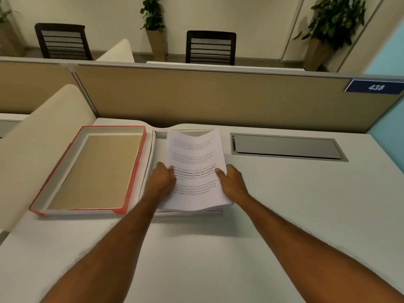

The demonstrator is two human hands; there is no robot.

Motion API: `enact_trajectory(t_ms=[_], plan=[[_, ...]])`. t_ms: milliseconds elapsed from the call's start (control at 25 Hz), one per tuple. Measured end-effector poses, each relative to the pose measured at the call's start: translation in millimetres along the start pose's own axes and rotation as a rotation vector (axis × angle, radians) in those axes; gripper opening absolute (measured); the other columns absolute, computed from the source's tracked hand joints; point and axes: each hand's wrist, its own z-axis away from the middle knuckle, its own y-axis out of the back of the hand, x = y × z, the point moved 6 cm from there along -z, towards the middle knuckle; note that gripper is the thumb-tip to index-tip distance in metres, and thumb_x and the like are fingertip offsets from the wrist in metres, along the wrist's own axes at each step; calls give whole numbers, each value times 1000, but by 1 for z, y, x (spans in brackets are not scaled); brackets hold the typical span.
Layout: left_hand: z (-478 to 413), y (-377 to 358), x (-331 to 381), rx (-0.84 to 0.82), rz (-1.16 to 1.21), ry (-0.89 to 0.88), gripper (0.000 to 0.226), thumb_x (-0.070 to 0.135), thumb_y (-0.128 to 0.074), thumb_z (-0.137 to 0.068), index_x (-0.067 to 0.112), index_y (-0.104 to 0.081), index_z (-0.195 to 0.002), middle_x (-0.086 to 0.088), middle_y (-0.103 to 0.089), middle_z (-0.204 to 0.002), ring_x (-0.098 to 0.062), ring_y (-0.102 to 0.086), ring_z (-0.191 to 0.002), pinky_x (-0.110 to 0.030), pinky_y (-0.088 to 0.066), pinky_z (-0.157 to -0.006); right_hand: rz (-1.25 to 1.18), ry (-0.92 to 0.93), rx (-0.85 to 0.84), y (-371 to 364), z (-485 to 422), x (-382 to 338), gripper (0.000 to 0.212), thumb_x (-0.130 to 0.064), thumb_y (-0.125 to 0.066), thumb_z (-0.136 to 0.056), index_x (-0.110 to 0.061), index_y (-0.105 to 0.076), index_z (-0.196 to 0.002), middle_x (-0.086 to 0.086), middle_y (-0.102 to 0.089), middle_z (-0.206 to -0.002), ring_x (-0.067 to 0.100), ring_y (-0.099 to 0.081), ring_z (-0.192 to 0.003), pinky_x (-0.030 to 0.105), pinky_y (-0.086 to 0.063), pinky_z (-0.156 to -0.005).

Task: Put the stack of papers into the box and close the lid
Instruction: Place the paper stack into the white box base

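Note:
A stack of white printed papers (194, 158) hangs over the white box base (158, 134) in the middle of the desk, its far end bent downwards. My left hand (162, 179) grips the stack's left edge and my right hand (230, 181) grips its right edge. The papers hide most of the box base; only its far rim and left wall show. The red-edged lid (133, 171) lies upside down to the left of the base, with its brown inside facing up.
A grey cable hatch (286, 147) is set into the desk at the right. A tan partition (196, 97) with a blue number plate (375, 86) runs along the far edge. A cream divider (32, 136) stands at the left.

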Motion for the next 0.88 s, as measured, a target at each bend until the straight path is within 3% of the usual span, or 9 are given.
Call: enact_trajectory(t_ms=[200,320,400,600,760,880], plan=[[-39,9,-35,-64,-2,70,35,38,-40,-100,6,-46,-113,-16,-62,-115,-25,-59,-86,-39,-51,-73,63,-86,-83,-42,-30,-16,41,-37,-47,-99,-4,-52,-123,13,-63,-127,29,-64,-106,30,-47,-75],[-56,2,-49,-98,-28,106,42,39,-40,-100,3,-47,-120,-18,-62,-120,-34,-64,-99,-44,-54,-85,87,-131,-96,-57,-40,-14,43,-38,-48,-98,-3,-52,-124,14,-63,-126,31,-64,-108,37,-54,-86],[-63,-1,-53,-104,-42,137,44,40,-41,-99,4,-46,-122,-17,-62,-121,-34,-65,-99,-44,-53,-81,116,-155,-99,-61,-44,-11,44,-38,-48,-98,-3,-51,-124,14,-63,-127,30,-64,-109,39,-54,-90],[-73,-7,-60,-124,-125,107,25,40,-48,-96,18,-41,-106,-8,-64,-116,-13,-55,-71,-31,-48,-62,205,-158,-112,-70,-51,-9,40,-37,-53,-96,-6,-51,-121,11,-63,-127,29,-65,-108,31,-49,-80],[-70,-10,-58,-161,-181,116,17,30,-55,-95,20,-43,-102,-6,-65,-114,-17,-58,-74,-34,-54,-69,328,-164,-160,-79,-52,-3,34,-34,-59,-93,-8,-54,-115,11,-66,-120,27,-67,-100,28,-49,-74],[-69,-14,-53,-209,-127,160,23,21,-59,-93,11,-50,-111,-10,-64,-120,-21,-60,-85,-35,-54,-77,244,-182,-202,-83,-50,-3,39,-26,-65,-90,-7,-51,-121,12,-64,-124,27,-65,-104,25,-49,-72]])
